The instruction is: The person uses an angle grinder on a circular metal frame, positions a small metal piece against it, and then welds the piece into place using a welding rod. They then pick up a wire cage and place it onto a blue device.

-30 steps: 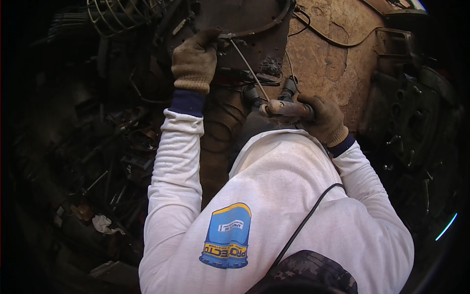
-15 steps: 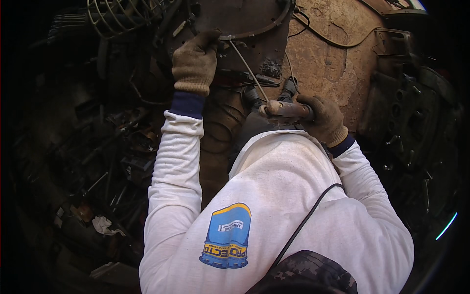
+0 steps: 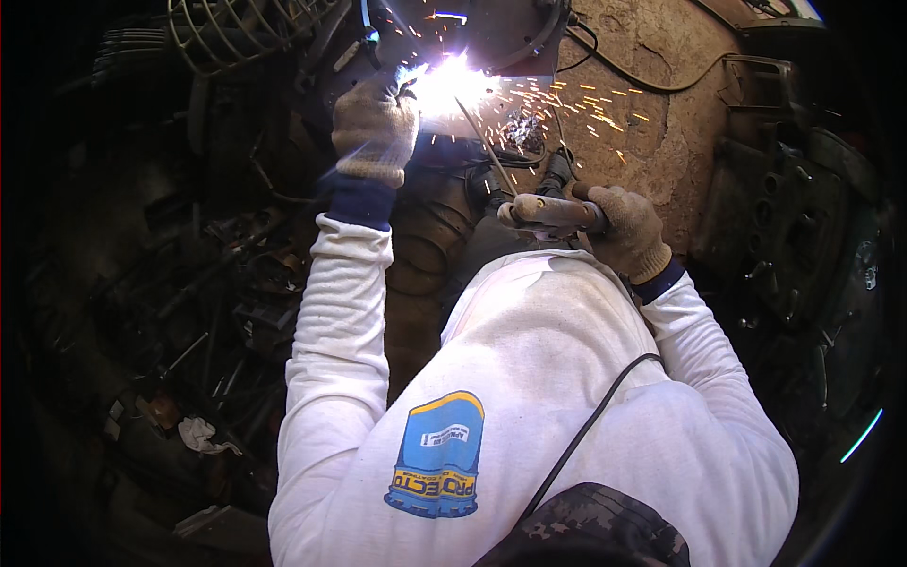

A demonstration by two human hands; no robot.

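Note:
My right hand [image 3: 625, 227], in a tan work glove, is closed around the handle of a welding electrode holder [image 3: 550, 212]. From its jaws a thin welding electrode [image 3: 487, 140] runs up and left to a glaring white arc. Beneath the arc lies a dark metal plate [image 3: 515, 52]; the glare hides the contact point. Right beside the arc, my left hand [image 3: 376, 132], gloved too, has its fingers curled at the metal. What they pinch is lost in the glare. Orange sparks fly off to the right.
A rusty, dented metal sheet [image 3: 652, 142] extends to the right, with a cable [image 3: 661, 88] across it. A wire fan guard [image 3: 241, 33] stands at the upper left. Scrap and tools litter the dark left side. A dark machine part [image 3: 794, 222] sits at the right.
A bright arc with flying sparks has appeared at the electrode's tip, where no light was before. Both my hands have stayed nearly in place.

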